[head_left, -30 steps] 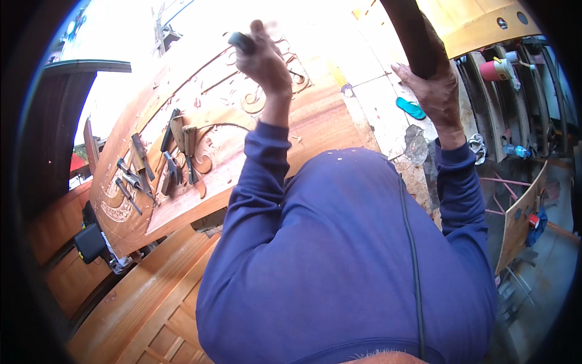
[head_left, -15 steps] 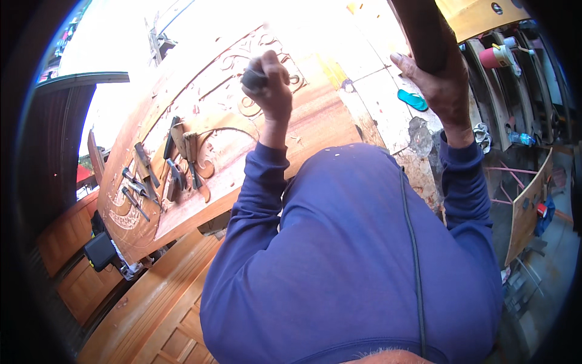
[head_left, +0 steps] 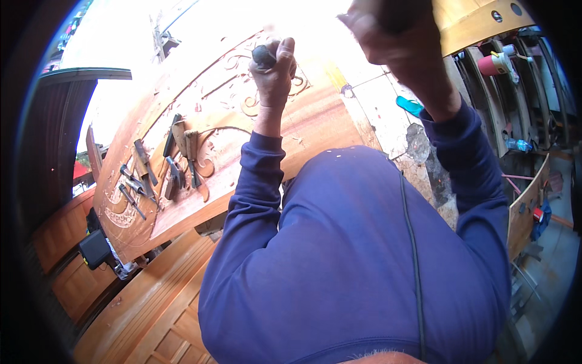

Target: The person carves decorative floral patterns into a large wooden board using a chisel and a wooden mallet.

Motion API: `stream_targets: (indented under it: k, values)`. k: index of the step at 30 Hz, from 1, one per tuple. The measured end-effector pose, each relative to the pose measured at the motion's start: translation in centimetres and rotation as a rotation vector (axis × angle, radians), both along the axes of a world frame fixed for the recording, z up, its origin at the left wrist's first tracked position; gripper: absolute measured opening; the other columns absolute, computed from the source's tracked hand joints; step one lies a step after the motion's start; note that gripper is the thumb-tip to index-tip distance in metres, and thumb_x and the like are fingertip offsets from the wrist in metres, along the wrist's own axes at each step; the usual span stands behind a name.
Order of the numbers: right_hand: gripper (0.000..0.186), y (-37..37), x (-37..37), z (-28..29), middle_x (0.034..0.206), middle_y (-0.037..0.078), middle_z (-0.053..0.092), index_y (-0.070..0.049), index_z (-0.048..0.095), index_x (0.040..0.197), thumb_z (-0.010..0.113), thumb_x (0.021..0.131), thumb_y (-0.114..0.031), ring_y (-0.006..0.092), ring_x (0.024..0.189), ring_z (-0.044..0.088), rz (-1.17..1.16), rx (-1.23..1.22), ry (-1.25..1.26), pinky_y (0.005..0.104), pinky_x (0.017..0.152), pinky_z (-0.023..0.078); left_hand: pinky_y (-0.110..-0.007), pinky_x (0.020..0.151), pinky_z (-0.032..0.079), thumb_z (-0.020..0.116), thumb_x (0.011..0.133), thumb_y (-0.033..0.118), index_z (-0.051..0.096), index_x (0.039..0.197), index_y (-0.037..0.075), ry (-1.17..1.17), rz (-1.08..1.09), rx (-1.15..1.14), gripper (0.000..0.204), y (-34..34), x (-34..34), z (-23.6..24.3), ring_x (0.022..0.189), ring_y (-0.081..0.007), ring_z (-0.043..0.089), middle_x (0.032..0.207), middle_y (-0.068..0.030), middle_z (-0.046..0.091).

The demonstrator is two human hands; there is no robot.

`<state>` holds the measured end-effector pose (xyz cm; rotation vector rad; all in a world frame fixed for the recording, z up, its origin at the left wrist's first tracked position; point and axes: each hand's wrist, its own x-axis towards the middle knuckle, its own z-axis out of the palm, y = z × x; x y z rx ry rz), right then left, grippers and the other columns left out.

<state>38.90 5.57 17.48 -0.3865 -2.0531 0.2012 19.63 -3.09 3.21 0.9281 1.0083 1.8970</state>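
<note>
The dark round-ended tool (head_left: 264, 56) sits in the clenched grip of the left hand (head_left: 274, 82), the nearer one, over the carved panel (head_left: 315, 126), its long axis hidden by the fist, the right hand (head_left: 407, 53) grasping a thick dark object (head_left: 399, 13) well to its right.

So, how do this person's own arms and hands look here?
Both arms wear long, plain blue-purple sleeves, creased and bunched along the forearms, matching the shirt. The left hand and right hand are ungloved, the right one blurred; no watch shows at either wrist. A thin dark cord runs down the shirt.
</note>
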Motion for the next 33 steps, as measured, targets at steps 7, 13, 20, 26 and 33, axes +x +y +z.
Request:
stream_targets:
  k: [7,13,20,26,33]
  values:
    - [0.064,-0.4,0.9,2.5,0.084,0.008,0.059,-0.036,0.047,0.155,0.06,0.097,-0.011,0.0201,0.068,0.065,-0.039,0.188,-0.684,0.033,0.06,0.059,-0.027,0.048,0.036,0.073,0.098,0.011,0.063,0.083,0.007,0.089,0.195,0.005,0.018,-0.3,0.6,-1.1,0.052,-0.008,0.046,0.066,0.0001,0.055]
    - [0.071,-0.9,2.1,0.4,0.109,0.014,0.069,-0.022,0.052,0.152,0.074,0.086,-0.01,0.0305,0.091,0.072,-0.035,-0.131,-0.555,0.0424,0.084,0.06,-0.023,0.041,0.034,0.064,0.104,0.019,0.053,0.089,0.009,-0.028,0.59,0.023,0.022,2.5,-1.1,-1.1,0.042,-0.0063,0.039,0.056,0.0023,0.046]
    - [0.083,0.3,4.1,-2.3,0.144,0.016,0.061,-0.007,0.05,0.151,0.083,0.076,0.002,0.0269,0.134,0.059,0.065,-0.323,-0.197,0.0374,0.111,0.047,-0.024,0.035,0.029,0.062,0.105,0.034,0.046,0.078,0.015,-0.099,0.59,0.043,0.037,1.1,-1.8,-1.6,0.039,-0.0053,0.036,0.053,0.005,0.039]
    - [0.085,0.3,4.5,-2.1,0.146,0.019,0.058,-0.005,0.046,0.154,0.083,0.078,0.002,0.0275,0.136,0.057,0.038,-0.308,-0.134,0.0391,0.112,0.045,-0.022,0.036,0.03,0.058,0.107,0.026,0.045,0.076,0.011,-0.056,0.582,0.159,0.037,-0.5,-0.3,-2.0,0.042,-0.0036,0.036,0.057,0.0039,0.04]
    - [0.082,-0.1,3.5,0.7,0.139,0.019,0.063,0.003,0.046,0.15,0.084,0.078,0.001,0.025,0.127,0.061,-0.004,-0.323,-0.127,0.0357,0.107,0.047,-0.026,0.037,0.028,0.057,0.107,0.028,0.043,0.065,0.012,-0.017,0.339,0.004,0.047,0.9,-2.7,-0.8,0.039,-0.0064,0.033,0.049,0.0032,0.037]
